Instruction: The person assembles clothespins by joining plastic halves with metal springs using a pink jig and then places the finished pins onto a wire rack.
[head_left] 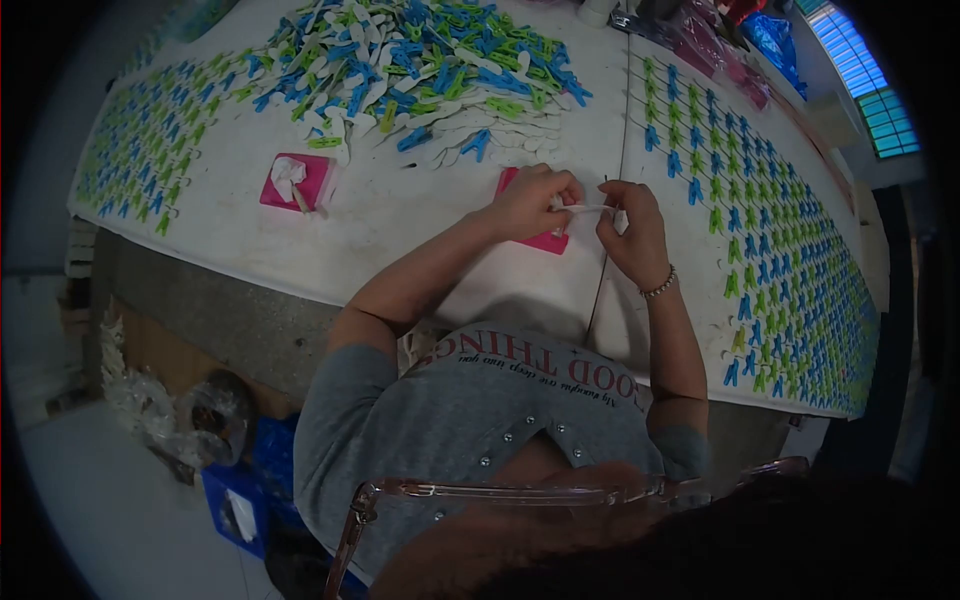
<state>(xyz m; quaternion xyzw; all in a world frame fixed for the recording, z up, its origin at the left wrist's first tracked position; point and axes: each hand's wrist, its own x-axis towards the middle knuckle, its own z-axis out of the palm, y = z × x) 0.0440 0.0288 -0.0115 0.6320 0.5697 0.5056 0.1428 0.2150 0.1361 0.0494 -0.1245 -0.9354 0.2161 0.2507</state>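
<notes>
My left hand is closed over a pink block on the white table, its fingers pinching one end of a thin white piece. Fingers of my right hand, bracelet at the wrist, pinch the other end. The piece stretches between both hands; its exact kind is too small to tell. Just beyond my left hand lie flat white pieces and a loose blue clothespin. Another blue clothespin rests farther left.
A large heap of blue, green and white clothespins covers the back of the table. Rows of clothespins spread along the right, and more rows on the left. A second pink block bears crumpled white material. A seam crosses the table.
</notes>
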